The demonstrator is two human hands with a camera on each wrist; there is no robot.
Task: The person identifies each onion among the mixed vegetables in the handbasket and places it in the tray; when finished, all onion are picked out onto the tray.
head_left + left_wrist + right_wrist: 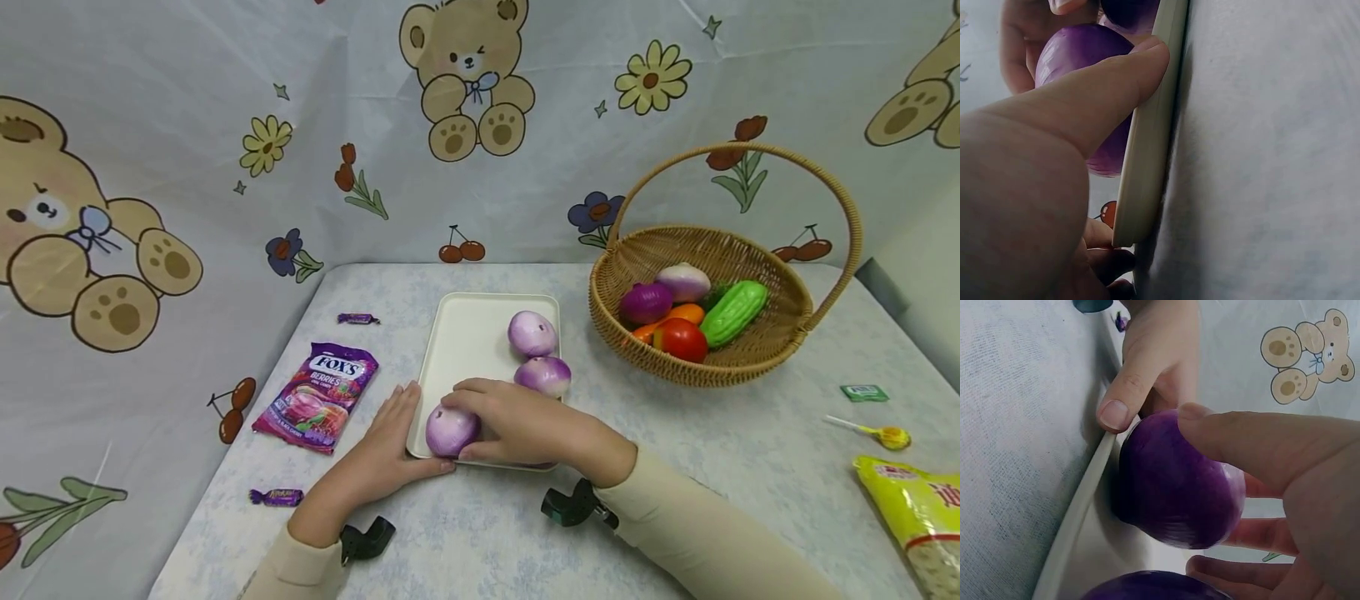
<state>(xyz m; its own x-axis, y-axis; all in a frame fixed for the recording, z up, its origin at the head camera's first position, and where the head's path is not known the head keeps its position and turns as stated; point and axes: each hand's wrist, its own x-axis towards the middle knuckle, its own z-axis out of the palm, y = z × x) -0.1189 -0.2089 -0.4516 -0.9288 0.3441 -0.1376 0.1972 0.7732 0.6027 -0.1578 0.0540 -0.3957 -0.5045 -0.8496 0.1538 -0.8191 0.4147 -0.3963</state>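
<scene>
A white rectangular tray (471,329) lies on the table. My left hand (381,450) rests at its front left corner, fingers stretched along the left side and thumb on the front rim. In that corner, my right hand (528,421) holds a purple onion (452,431), thumb in front and fingers behind. The right wrist view shows the thumb on the onion's purple skin. Another onion (1157,586) is close to it, mostly hidden under my right hand in the head view. Two more onions, one at the back right (532,334) and one just in front (543,377), lie by the tray's right rim.
A wicker basket (705,375) of toy-like vegetables stands at the back right. Left of the tray are a Fox's candy bag (318,400) and two purple-wrapped candies, one behind (358,318) and one in front (276,497). A lollipop (892,437) and yellow packet (918,517) lie far right.
</scene>
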